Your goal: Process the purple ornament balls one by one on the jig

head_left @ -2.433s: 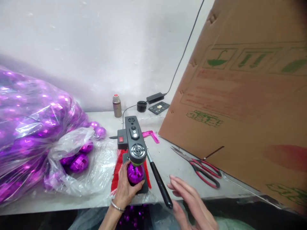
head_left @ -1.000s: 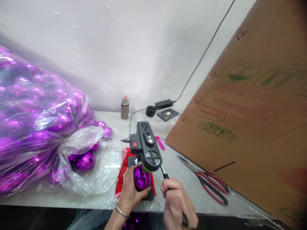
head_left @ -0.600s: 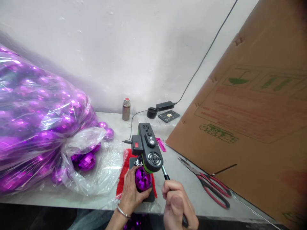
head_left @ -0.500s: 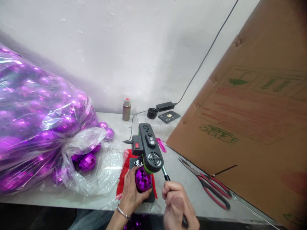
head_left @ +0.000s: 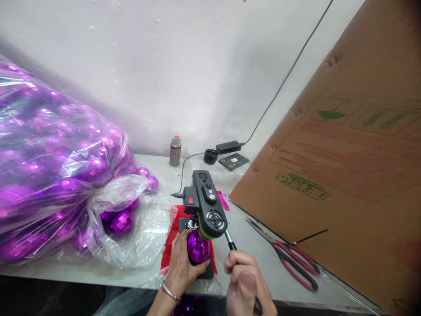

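My left hand [head_left: 184, 259] curls around a shiny purple faceted ball [head_left: 198, 246], thumb at its lower side. The ball sits at the near end of a small black and green machine [head_left: 209, 204] with a red switch. A dark base plate under the machine rests on a red cloth [head_left: 169, 245]. My right hand [head_left: 248, 281] is closed around the black grip of a metal lever [head_left: 230, 240] that reaches out from the machine's near right side. The contact between ball and machine is hidden from above.
Left, a big clear plastic bag [head_left: 66, 158] holds many purple balls, some at its mouth. Scissors [head_left: 286, 254] lie right, beside a large cardboard box [head_left: 335, 166]. Behind stand a small bottle [head_left: 175, 151], a black cap [head_left: 211, 156], a power adapter [head_left: 229, 147] and a dark card-like pad [head_left: 233, 161].
The whole view has shifted slightly. Both hands keep their holds on the ball and the lever, with no clear movement between them and the machine.
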The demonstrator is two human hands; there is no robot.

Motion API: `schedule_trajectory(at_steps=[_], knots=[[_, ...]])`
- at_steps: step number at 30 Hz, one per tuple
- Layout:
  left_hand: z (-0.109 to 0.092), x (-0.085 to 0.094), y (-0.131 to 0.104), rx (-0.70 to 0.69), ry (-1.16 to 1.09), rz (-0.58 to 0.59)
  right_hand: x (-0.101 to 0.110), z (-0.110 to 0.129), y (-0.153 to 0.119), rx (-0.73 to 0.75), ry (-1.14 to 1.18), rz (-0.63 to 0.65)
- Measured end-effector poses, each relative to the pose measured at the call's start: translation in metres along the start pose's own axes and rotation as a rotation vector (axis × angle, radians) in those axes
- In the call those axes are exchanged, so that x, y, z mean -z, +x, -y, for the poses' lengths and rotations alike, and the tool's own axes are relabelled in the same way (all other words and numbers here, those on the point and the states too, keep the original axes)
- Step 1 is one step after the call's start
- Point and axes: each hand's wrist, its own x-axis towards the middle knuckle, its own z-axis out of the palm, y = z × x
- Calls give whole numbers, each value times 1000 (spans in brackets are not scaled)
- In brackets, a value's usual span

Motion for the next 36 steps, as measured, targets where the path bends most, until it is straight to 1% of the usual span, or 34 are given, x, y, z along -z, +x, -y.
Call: schedule_trajectory(at_steps=[3,6,12,15,17,19,24,27,29,30,32,34,36], knots=[[0,-1,0,-5,9,0,-3,1,2,8,0,-18],[1,-2,0,-10,12,-4,-3,-1,-1,16,4,-33],[-1,-1,-1,-31,39,1,2,-15,-30,17,-27,-11],[-2,0,-1,-47,55,8,4,-20,-37,21,-33,-10],[-3,0,-1,-44,62,3,6,-20,-32,48,-49,13],[-3,1,-1,-36,57,6,7,-17,-20,84,-58,50],[-3,0,2,-13,25,39,5,0,23,-7,-24,91],[3,-2,-2,-13,24,14,1,6,37,12,-3,69],[13,-1,-13,-42,48,-50,0,7,37,3,-6,68],[19,1,-23,-82,67,-80,0,7,35,-11,-9,79],[32,3,-49,-237,119,-111,2,7,29,-30,-16,91],[43,5,-80,-420,195,-117,5,8,23,-55,-36,72],[48,7,-107,-476,300,-182,7,8,19,-107,-70,55]])
